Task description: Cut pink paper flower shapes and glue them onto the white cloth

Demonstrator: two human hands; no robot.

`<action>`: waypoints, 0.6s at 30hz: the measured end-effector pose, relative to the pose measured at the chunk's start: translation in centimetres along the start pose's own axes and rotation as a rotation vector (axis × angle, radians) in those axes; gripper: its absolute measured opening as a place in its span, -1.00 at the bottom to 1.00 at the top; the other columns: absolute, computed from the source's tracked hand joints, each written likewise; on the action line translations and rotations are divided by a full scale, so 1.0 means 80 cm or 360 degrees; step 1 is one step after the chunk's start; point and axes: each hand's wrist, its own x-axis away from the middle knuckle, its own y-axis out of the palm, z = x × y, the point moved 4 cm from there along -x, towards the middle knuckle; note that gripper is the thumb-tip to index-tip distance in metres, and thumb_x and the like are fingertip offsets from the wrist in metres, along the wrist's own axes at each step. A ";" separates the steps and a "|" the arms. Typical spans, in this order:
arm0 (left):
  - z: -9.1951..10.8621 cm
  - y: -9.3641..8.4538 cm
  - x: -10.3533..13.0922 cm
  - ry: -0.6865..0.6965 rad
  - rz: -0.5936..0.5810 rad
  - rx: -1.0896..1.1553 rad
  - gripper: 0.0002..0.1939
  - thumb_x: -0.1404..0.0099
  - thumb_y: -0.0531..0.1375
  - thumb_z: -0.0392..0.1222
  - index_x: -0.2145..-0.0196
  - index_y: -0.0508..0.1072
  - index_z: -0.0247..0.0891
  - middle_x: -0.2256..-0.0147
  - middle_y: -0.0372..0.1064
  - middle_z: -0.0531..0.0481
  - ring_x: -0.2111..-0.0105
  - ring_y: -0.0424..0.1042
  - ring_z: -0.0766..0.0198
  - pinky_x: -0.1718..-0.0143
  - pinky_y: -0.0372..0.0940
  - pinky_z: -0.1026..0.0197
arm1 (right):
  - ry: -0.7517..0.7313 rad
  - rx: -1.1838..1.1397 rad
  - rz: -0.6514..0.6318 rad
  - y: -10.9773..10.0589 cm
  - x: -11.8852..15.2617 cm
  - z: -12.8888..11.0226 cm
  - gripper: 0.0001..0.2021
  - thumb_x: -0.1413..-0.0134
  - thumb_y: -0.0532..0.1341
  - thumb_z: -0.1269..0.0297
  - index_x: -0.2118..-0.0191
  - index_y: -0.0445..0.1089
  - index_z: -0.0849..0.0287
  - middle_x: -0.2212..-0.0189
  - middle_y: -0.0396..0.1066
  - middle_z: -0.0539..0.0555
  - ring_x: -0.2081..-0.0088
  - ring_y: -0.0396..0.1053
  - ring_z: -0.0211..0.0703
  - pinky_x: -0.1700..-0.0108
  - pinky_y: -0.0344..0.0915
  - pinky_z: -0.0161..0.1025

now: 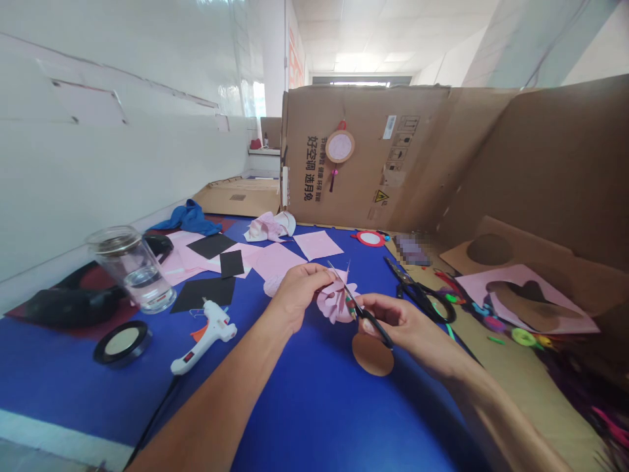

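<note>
Near the middle of the head view, my left hand (295, 292) is closed on the edge of a pink paper flower (335, 303) with layered, curled petals. My right hand (393, 321) grips a pair of scissors (377, 328) with dark handles. Their blades are parted and point up and away, across the flower's upper right side. Whether the blades touch the paper I cannot tell. Below the flower a round brown cardboard disc (373, 355) lies on the blue table (304, 406). A pale pink paper piece (272, 286) shows partly behind my left hand.
At left stand a white glue gun (209, 334), a tape roll (122, 343) and a glass jar (142, 275) with water. Pink sheets (318, 245) and black squares (232, 263) lie beyond. Larger black scissors (422, 292) rest at right. A cardboard wall (363, 196) closes the back.
</note>
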 end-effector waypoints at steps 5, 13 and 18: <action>0.000 0.000 0.001 -0.0007 -0.0013 -0.0010 -0.78 -0.03 0.42 -0.06 0.50 0.54 -0.25 0.46 0.50 -0.02 0.49 0.41 0.30 0.38 0.28 0.22 | -0.0008 -0.0029 -0.0049 0.001 0.004 -0.003 -0.50 -0.05 0.54 -0.15 0.02 0.62 0.08 0.17 0.54 0.07 0.16 0.40 -0.07 0.13 0.31 -0.21; -0.001 0.000 0.001 -0.0006 -0.0010 -0.0036 -0.78 -0.05 0.41 -0.06 0.47 0.54 -0.25 0.48 0.47 0.02 0.50 0.39 0.33 0.39 0.27 0.23 | -0.0039 -0.0136 -0.0034 -0.004 0.006 0.001 -0.53 -0.05 0.55 -0.09 0.00 0.64 0.06 0.14 0.56 0.08 0.16 0.41 -0.07 0.07 0.33 -0.19; -0.004 0.001 0.000 -0.0021 -0.0009 -0.0042 -0.76 -0.03 0.43 -0.05 0.46 0.54 -0.25 0.46 0.50 0.00 0.48 0.44 0.30 0.39 0.29 0.23 | -0.0021 -0.0160 -0.0029 -0.003 0.005 -0.001 -0.51 -0.03 0.56 -0.09 -0.02 0.66 0.05 0.08 0.60 0.09 0.13 0.45 -0.05 0.04 0.35 -0.17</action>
